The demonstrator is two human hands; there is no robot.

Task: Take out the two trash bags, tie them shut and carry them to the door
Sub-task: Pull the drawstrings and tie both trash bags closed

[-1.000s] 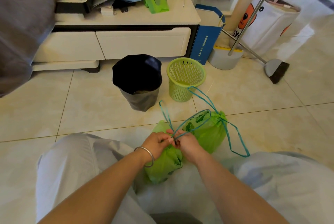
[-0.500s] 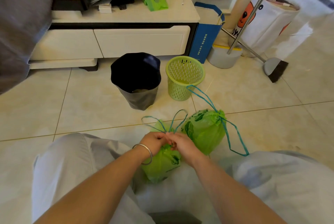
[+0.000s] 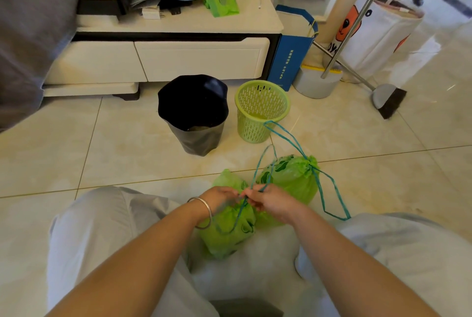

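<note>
Compared with a moment ago, the loops of the thin teal drawstring (image 3: 256,171) that were spread wide above the hands are now drawn into one narrow loop standing up, and a second strand hangs down over the bag front. I judge the knot on the near green plastic trash bag (image 3: 228,227) is being pulled tight, so the tying of this bag is almost finished.

The left hand (image 3: 221,198) and the right hand (image 3: 270,200) meet over the bag neck, each pinching the drawstring with curled fingers.

This bag lies on the tiled floor (image 3: 127,153) between the knees, its long axis running from the person toward the neck, pointing away. The second green plastic trash bag (image 3: 293,178) stands just beside it on the right, touching, its gathered mouth upward and tilted away to the right.
</note>
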